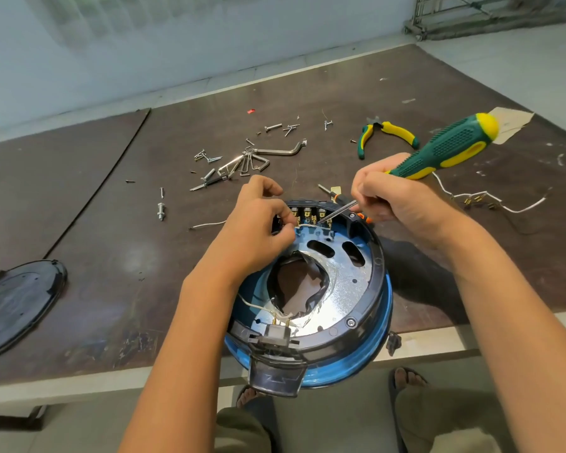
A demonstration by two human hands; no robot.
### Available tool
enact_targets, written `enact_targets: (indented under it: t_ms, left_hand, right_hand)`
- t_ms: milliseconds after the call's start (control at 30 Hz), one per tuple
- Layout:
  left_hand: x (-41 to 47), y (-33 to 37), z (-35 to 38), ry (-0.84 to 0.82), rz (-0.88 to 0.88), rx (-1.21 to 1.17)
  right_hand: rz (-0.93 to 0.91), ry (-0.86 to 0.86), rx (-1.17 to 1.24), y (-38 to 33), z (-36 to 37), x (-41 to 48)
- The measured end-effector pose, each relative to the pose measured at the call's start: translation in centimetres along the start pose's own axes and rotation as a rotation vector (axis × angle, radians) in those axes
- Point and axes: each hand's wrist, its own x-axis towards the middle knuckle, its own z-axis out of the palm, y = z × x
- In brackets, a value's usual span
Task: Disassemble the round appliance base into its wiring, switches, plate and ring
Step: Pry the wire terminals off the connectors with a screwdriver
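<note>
Left hand [258, 230] pinches white wire [307, 225] at 12 o'clock of round blue-black base [374, 289]; right hand [396, 194] grips green-yellow screwdriver [445, 148] there.

shiny metal plate [343, 286], glossy black plastic ring [371, 282], rubbery dimpled screwdriver handle [448, 147], scuffed matt table [111, 256].

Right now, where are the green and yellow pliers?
In the head view, the pliers lie on the table, right of centre, beyond the right hand and just left of the screwdriver handle.
</note>
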Motion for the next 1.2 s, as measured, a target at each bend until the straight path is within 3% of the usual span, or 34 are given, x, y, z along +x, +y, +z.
enact_targets:
  t_ms: [233, 400, 533, 867, 967, 1067, 1200]
  left_hand:
    - [-0.3, 0.6, -1.6, 0.146, -0.046, -0.082]
    - [-1.8, -0.5, -5.1, 0.142, -0.098, -0.132]
    - [-2.5, -2.3, -5.6, 0.296, -0.174, -0.155]
    - [-1.5, -7.4, -2.4, 0.386, -0.334, -0.122]
    - [-1.4, -7.4, -2.2, 0.343, -0.354, -0.132]
    - [-1.7, -6.0, -3.4, 0.236, -0.243, -0.173]
    - [-2.8, -2.8, -4.7, -0.199, -0.038, -0.149]
  right_hand:
    - [-0.093, 0.012, 0.108, -1.1, -0.1, -0.5]
    - [-0.099, -0.012, 0.126, -1.5, 0.4, -0.7]
    - [-0.049, -0.016, 0.185, -1.3, 0.9, -0.7]
    - [-0.128, -0.077, -0.011, 1.3, 1.7, 0.8]
    - [-0.126, -0.110, -0.083, 1.7, 2.1, 1.1]
    - [-0.104, -0.120, -0.173, 1.7, 2.5, 1.2]
    - [-0.068, -0.107, -0.211, 1.3, 2.8, 1.0]
